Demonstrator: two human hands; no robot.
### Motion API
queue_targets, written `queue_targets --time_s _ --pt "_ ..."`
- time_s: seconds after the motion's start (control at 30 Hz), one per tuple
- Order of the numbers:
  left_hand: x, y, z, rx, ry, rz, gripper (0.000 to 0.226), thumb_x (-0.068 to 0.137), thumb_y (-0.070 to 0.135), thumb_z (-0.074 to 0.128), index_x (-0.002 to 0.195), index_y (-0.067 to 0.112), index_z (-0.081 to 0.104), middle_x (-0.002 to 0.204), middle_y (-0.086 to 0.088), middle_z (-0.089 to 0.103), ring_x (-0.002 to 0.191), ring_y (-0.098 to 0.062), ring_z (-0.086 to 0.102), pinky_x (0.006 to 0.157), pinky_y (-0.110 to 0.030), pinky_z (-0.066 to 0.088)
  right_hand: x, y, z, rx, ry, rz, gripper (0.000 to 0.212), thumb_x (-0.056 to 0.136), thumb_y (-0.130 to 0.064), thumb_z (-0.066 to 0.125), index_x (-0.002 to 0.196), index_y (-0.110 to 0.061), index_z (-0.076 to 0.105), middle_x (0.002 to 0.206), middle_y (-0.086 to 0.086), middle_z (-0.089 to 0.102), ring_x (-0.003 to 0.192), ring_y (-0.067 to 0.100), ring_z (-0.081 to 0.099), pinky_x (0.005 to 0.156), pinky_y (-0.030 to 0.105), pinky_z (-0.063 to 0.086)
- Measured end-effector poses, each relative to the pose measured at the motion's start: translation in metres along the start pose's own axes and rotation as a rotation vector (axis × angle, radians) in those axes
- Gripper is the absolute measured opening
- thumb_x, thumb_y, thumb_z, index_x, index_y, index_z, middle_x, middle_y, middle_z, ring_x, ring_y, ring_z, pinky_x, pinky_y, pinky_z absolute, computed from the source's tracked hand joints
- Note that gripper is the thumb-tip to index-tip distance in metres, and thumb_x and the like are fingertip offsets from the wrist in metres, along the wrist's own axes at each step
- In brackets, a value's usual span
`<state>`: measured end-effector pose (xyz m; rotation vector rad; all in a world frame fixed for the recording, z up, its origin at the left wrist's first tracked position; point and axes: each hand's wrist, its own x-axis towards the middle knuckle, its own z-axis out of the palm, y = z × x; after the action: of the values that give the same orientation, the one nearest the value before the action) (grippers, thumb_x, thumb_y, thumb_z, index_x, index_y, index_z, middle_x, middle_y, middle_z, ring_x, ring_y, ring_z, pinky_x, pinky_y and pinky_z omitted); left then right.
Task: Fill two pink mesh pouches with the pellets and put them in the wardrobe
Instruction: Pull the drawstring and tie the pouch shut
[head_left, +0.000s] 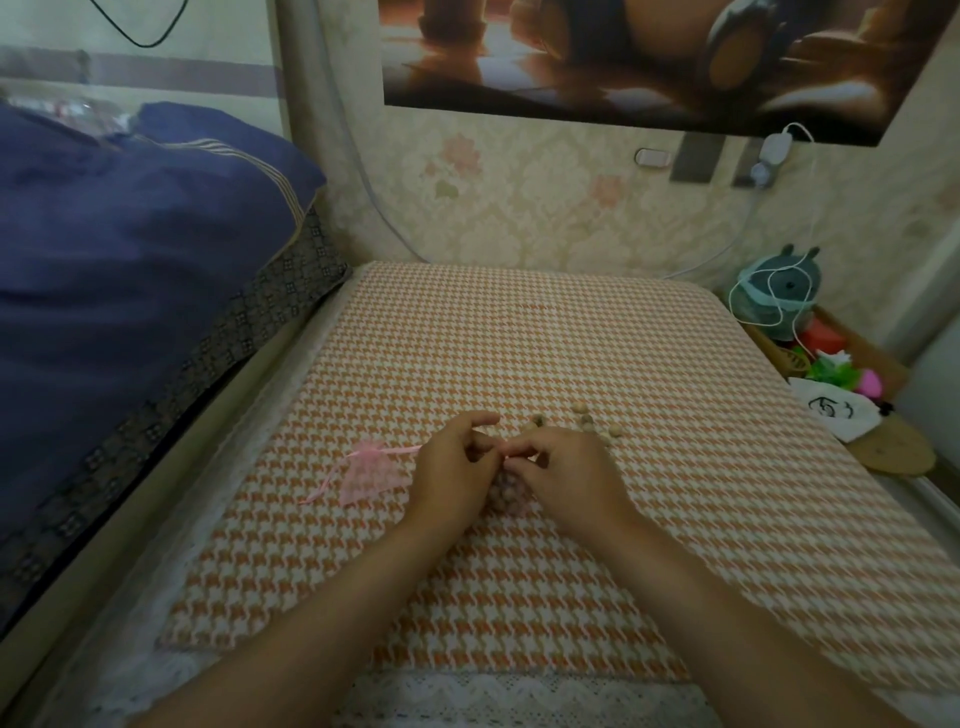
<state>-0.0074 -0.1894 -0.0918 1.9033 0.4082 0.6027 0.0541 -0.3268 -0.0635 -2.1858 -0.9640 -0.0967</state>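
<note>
The bed with its dark blue quilt runs along the left side. Beside it is the worktop, covered by an orange-and-white houndstooth mat. Both hands meet near the middle of the worktop, a little toward the near edge. The left hand and right hand have their fingers curled in tight, pinching the mouth and ribbon of a filled pink pouch that sits between them. The exact fingertip hold is partly hidden.

A second pouch lies flat just left of the left hand, apparently empty, with its ribbon trailing toward the left edge. Loose pellets are scattered just beyond the right hand, on the far side.

The likely step is drawing the mouth closed. If the ribbon is pulled unevenly the pouch could tip and spill, and the round pellets could roll across the mat toward the right edge. A sleeve or wrist could also sweep the loose ones away.

A white bag at the right edge carries black marks — not readable. No brand shows.
</note>
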Motion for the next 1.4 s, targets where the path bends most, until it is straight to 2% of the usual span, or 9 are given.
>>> queue_targets --time_s 0.1,0.27,0.4,0.57,0.77,0.87,1.0,1.2,1.4 --pt "0.000 0.000 -0.001 0.031 -0.014 0.041 0.039 0.085 0.012 0.071 0.119 0.029 0.058 0.080 0.012 0.072 0.075 0.001 0.067 0.069 -0.013 0.052 0.000 0.001 -0.004 -0.074 -0.009 -0.092 0.009 0.088 -0.028 0.074 0.094 -0.033 0.078 0.094 -0.018 0.068 0.073 -0.002 0.058 0.070 0.022 0.050" --pt "0.000 0.004 -0.007 0.141 -0.095 0.192 0.052 0.083 0.007 0.069 0.127 0.028 0.053 0.080 0.012 0.070 0.071 -0.001 0.064 0.066 -0.018 0.052 0.005 0.003 -0.014 -0.138 -0.055 -0.201 0.005 0.088 -0.026 0.074 0.088 -0.029 0.078 0.125 -0.019 0.056 0.100 -0.005 0.053 0.080 0.017 0.047" --pt "0.001 0.002 -0.007 0.142 -0.106 0.239 0.050 0.083 0.013 0.073 0.126 0.028 0.054 0.083 0.011 0.072 0.072 -0.001 0.065 0.068 -0.022 0.054 0.010 0.009 -0.015 -0.071 -0.080 -0.149 0.008 0.088 -0.023 0.074 0.090 -0.027 0.080 0.095 -0.016 0.068 0.088 0.002 0.061 0.080 0.031 0.052" --pt "0.000 0.003 -0.008 0.155 -0.098 0.255 0.038 0.083 0.015 0.075 0.117 0.024 0.061 0.082 0.014 0.070 0.072 -0.002 0.065 0.066 -0.019 0.053 0.009 0.006 -0.014 0.056 -0.028 0.000 0.011 0.086 -0.020 0.076 0.092 -0.028 0.082 0.076 -0.025 0.067 0.081 -0.005 0.063 0.074 0.013 0.049" --pt "-0.005 0.010 -0.004 0.176 -0.065 0.236 0.015 0.086 0.013 0.070 0.094 0.025 0.068 0.076 0.011 0.070 0.064 -0.003 0.064 0.056 -0.009 0.045 0.009 0.003 -0.013 0.226 0.010 0.165 0.008 0.084 -0.017 0.079 0.090 -0.021 0.082 0.071 -0.016 0.073 0.065 -0.002 0.068 0.068 0.019 0.055" --pt "-0.009 0.013 -0.001 0.173 -0.048 0.238 0.019 0.085 0.007 0.068 0.098 0.021 0.067 0.077 0.008 0.069 0.063 -0.002 0.063 0.057 -0.008 0.045 0.009 -0.003 -0.013 0.427 -0.024 0.417 0.008 0.088 -0.010 0.075 0.090 -0.016 0.079 0.069 -0.005 0.074 0.052 0.012 0.069 0.057 0.032 0.058" --pt "-0.009 0.007 0.003 0.337 0.008 0.343 0.024 0.082 0.009 0.067 0.102 0.022 0.068 0.088 0.010 0.066 0.072 -0.003 0.054 0.070 -0.015 0.043 0.008 -0.013 -0.017 0.742 -0.228 0.719 0.012 0.096 -0.003 0.062 0.095 -0.006 0.074 0.068 0.006 0.067 0.046 0.014 0.059 0.048 0.025 0.052" --pt "-0.008 0.000 0.001 0.424 -0.052 0.550 0.018 0.088 0.018 0.060 0.100 0.017 0.074 0.085 0.003 0.064 0.082 -0.014 0.057 0.076 -0.022 0.042 0.010 -0.007 -0.018 0.757 -0.324 0.775 0.020 0.099 -0.001 0.054 0.084 -0.007 0.067 0.062 0.003 0.063 0.040 0.008 0.055 0.043 0.021 0.052" --pt "-0.004 -0.001 -0.003 0.443 -0.106 0.605 0.029 0.092 0.028 0.051 0.097 0.016 0.077 0.084 0.001 0.066 0.081 -0.016 0.060 0.075 -0.023 0.043 0.011 -0.002 -0.018 0.786 -0.404 0.816 0.022 0.101 -0.006 0.054 0.083 -0.007 0.066 0.068 0.003 0.064 0.042 0.005 0.056 0.046 0.021 0.052"
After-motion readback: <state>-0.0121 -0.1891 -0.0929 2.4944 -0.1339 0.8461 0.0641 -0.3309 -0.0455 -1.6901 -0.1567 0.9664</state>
